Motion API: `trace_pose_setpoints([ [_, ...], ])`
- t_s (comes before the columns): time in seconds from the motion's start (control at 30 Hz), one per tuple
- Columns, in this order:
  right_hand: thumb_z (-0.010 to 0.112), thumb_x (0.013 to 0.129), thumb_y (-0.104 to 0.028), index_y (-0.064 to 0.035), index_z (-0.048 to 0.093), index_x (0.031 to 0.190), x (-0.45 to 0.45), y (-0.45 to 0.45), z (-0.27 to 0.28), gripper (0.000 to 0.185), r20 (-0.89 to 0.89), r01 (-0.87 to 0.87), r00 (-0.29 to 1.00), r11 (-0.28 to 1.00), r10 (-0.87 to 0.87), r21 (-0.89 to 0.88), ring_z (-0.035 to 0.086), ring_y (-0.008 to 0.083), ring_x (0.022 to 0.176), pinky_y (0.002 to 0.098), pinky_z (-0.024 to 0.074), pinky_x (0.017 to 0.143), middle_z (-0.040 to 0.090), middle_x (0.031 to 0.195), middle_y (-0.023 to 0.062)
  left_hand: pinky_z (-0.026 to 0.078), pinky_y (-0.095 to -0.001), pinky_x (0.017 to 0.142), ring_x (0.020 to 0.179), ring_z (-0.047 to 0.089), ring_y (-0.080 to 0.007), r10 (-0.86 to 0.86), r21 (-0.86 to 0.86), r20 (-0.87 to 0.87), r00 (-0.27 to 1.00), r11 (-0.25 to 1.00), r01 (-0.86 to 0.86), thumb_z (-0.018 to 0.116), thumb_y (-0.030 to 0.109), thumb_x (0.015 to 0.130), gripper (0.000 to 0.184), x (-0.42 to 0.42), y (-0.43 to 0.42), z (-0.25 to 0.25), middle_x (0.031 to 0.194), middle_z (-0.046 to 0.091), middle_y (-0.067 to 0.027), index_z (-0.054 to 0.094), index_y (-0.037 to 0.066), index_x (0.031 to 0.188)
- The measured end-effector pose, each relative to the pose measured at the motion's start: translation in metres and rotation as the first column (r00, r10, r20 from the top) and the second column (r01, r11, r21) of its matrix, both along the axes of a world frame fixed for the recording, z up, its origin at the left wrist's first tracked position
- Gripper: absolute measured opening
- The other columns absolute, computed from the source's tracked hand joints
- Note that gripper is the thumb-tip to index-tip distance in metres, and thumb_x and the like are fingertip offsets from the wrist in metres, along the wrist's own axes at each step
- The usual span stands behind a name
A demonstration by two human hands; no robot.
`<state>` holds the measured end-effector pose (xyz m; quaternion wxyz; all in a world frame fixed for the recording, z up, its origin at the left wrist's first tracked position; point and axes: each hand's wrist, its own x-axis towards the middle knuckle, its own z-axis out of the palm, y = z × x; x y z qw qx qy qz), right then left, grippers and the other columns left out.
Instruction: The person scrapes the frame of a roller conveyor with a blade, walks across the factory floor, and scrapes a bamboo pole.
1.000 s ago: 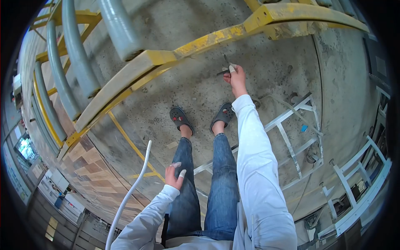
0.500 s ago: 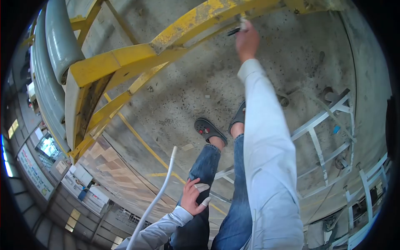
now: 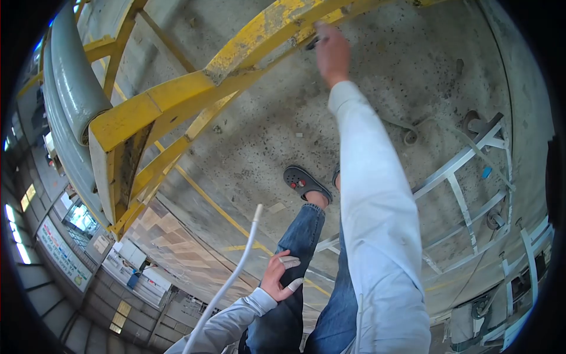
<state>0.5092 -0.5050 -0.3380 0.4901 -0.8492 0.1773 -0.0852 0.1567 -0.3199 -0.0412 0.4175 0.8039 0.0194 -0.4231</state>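
Observation:
My right hand [image 3: 333, 54] reaches out at the top centre, closed round a small dark tool [image 3: 312, 42] at the lower edge of the yellow metal frame [image 3: 247, 44]. What the tool is, I cannot make out. Near my knee, my left hand [image 3: 279, 277] rests against the blue jeans [image 3: 302, 236], fingers apart, holding nothing, with pale coverings on some fingertips. A white hose [image 3: 236, 277] rises beside my left forearm, its end near that hand.
Grey wrapped rolls [image 3: 73, 76] lie on the yellow frame at the left. A white metal frame [image 3: 451, 177] lies on the floor at the right, with a loose strap [image 3: 466, 138] beside it. Wood-patterned sheets [image 3: 171, 242] are at the lower left.
The view has shifted, bringing the yellow frame closer. My right hand has gone from over the floor to the frame's edge with the tool. My left hand stays by the leg.

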Motion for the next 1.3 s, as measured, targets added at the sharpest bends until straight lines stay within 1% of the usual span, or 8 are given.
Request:
trace_pose_setpoints([
  [0.07,0.044,0.082,-0.005,-0.0039,0.060,0.103,-0.019,0.038,0.019,0.026,-0.238,-0.135,0.952,0.962,0.192,0.236,0.058,0.0319,0.085,0.0371,0.0445,0.076,0.059,0.099,0.0185,0.034,-0.0441,0.093,0.110,0.044,-0.0363,-0.010,-0.004,-0.007,1.000,1.000,0.010,0.069,0.021,0.068,0.041,-0.002,0.000,-0.002,0.106,0.055,-0.0125,0.055,0.004,0.102],
  [0.13,0.042,0.082,-0.006,-0.0038,0.059,0.104,-0.046,0.074,0.015,0.028,-0.125,-0.226,0.963,0.966,0.241,0.124,0.059,0.0323,0.078,0.0370,0.0463,0.071,0.059,0.097,0.0192,0.034,-0.0441,0.093,0.109,0.044,-0.0363,-0.021,-0.007,0.000,1.000,1.000,0.021,0.069,0.021,0.068,0.041,0.000,-0.002,-0.005,0.106,0.055,-0.0125,0.055,0.004,0.102],
  [0.33,0.041,0.082,-0.006,-0.0033,0.058,0.108,-0.021,0.043,-0.001,0.031,-0.022,0.069,0.998,0.924,-0.065,0.377,0.061,0.0181,0.062,0.0280,0.0496,0.058,0.063,0.083,0.0152,0.035,-0.0436,0.093,0.109,0.045,-0.0358,-0.019,-0.020,0.006,1.000,1.000,0.019,0.069,0.021,0.067,0.040,-0.003,0.006,-0.007,0.104,0.056,-0.0119,0.056,0.004,0.101],
  [0.7,0.046,0.085,-0.012,-0.0011,0.060,0.101,-0.048,0.099,0.012,0.024,-0.291,0.096,0.937,0.660,0.192,0.745,0.057,0.0109,0.049,0.0244,0.0481,0.047,0.059,0.066,0.0059,0.036,-0.0434,0.092,0.109,0.045,-0.0356,0.007,-0.027,0.014,1.000,1.000,-0.006,0.069,0.020,0.067,0.039,-0.014,0.020,-0.007,0.104,0.056,-0.0113,0.056,0.005,0.101],
  [0.87,0.047,0.085,-0.015,-0.0014,0.060,0.099,-0.045,0.056,0.013,0.023,-0.343,-0.017,0.872,0.722,0.350,0.692,0.056,0.0103,0.048,0.0236,0.0473,0.047,0.057,0.064,0.0050,0.036,-0.0432,0.092,0.109,0.045,-0.0351,-0.006,-0.031,0.033,0.999,0.999,0.007,0.069,0.021,0.067,0.039,-0.015,0.024,-0.007,0.104,0.056,-0.0108,0.056,0.005,0.100],
  [1.0,0.048,0.085,-0.016,-0.0021,0.060,0.098,-0.030,0.067,0.012,0.023,-0.242,0.107,0.962,0.643,0.124,0.759,0.055,0.0099,0.048,0.0234,0.0459,0.045,0.057,0.065,0.0038,0.036,-0.0430,0.092,0.109,0.046,-0.0349,-0.007,-0.027,0.029,1.000,1.000,0.007,0.069,0.021,0.068,0.038,-0.017,0.028,-0.005,0.103,0.056,-0.0107,0.056,0.005,0.099],
  [1.23,0.045,0.087,-0.013,-0.0027,0.059,0.101,-0.080,0.067,0.027,0.022,-0.341,-0.119,0.885,0.862,0.317,0.493,0.054,0.0085,0.050,0.0229,0.0450,0.045,0.058,0.072,0.0035,0.037,-0.0426,0.091,0.107,0.046,-0.0349,-0.008,-0.020,0.072,0.997,1.000,0.009,0.069,0.021,0.068,0.036,-0.019,0.030,-0.004,0.102,0.056,-0.0110,0.057,0.005,0.098],
  [1.3,0.047,0.087,-0.012,-0.0024,0.057,0.104,-0.100,0.049,0.053,0.021,-0.356,0.097,0.919,0.779,0.169,0.620,0.054,0.0079,0.055,0.0219,0.0464,0.049,0.059,0.074,0.0031,0.037,-0.0426,0.091,0.106,0.047,-0.0350,-0.018,-0.017,0.095,0.995,1.000,0.019,0.069,0.021,0.068,0.035,-0.021,0.026,-0.005,0.101,0.057,-0.0111,0.057,0.005,0.097],
])
